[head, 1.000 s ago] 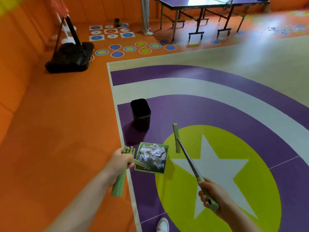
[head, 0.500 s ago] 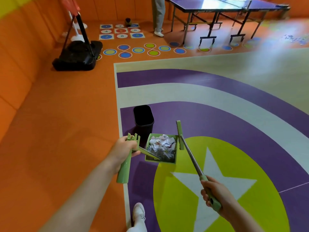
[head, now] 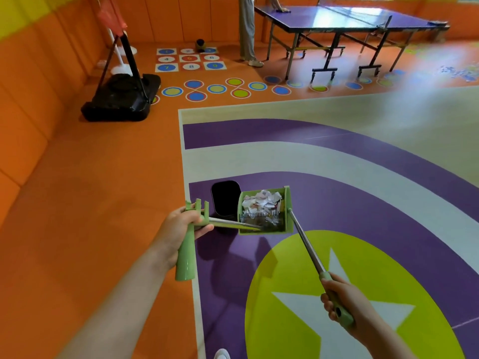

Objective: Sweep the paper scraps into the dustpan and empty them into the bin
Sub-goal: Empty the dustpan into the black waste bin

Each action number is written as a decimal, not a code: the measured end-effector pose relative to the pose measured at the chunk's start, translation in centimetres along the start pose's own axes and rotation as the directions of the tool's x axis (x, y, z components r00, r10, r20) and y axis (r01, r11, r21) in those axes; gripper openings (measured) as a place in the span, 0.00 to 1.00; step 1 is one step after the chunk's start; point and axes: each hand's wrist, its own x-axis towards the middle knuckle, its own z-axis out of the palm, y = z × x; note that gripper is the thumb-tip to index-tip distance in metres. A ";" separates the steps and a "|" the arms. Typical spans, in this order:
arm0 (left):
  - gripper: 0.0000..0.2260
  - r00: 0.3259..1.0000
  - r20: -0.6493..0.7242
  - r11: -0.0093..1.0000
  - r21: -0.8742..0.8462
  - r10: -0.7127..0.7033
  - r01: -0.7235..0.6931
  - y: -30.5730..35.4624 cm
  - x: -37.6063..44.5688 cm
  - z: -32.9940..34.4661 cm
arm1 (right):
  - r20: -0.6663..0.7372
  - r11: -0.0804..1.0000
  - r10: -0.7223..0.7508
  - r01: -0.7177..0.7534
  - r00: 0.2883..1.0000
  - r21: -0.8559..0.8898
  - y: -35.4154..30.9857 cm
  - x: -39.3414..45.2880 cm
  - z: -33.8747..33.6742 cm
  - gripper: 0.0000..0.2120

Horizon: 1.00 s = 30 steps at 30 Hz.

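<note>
My left hand [head: 178, 229] grips the green handle of the dustpan [head: 265, 226], which hangs in the air and overlaps the right side of the black bin [head: 224, 200]. White paper scraps [head: 260, 202] are piled in the pan's far end. My right hand [head: 342, 304] holds the green grip of the broom [head: 305, 242]. Its metal shaft runs up to the green head, which stands against the dustpan's right edge. The bin stands upright on the purple floor, its mouth open and dark inside.
A black weighted stand base [head: 121, 99] sits at the back left by the orange wall. A blue table tennis table [head: 347, 24] stands far back, with a person's legs [head: 246, 29] beside it. My white shoe [head: 221, 354] shows at the bottom edge.
I have stepped closer to the bin. The dustpan with its scraps has moved forward and up, from short of the bin to beside its mouth, and the broom head has followed.
</note>
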 end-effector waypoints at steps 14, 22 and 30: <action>0.15 0.973 -0.195 0.936 -0.350 -0.122 0.047 -2.1 4.1 -3.9 | 0.046 0.994 -0.008 0.013 0.999 -0.107 -5.8 5.9 2.7 0.13; 0.19 0.956 -0.247 0.884 -0.468 -0.156 0.023 -2.6 3.7 -4.8 | 0.054 0.988 0.004 0.004 0.999 -0.152 -8.6 8.0 2.3 0.17; 0.18 0.921 -0.324 0.823 -0.568 -0.217 -0.006 -2.9 3.1 -6.2 | 0.103 0.984 -0.026 0.043 0.994 -0.171 -10.4 8.5 3.1 0.13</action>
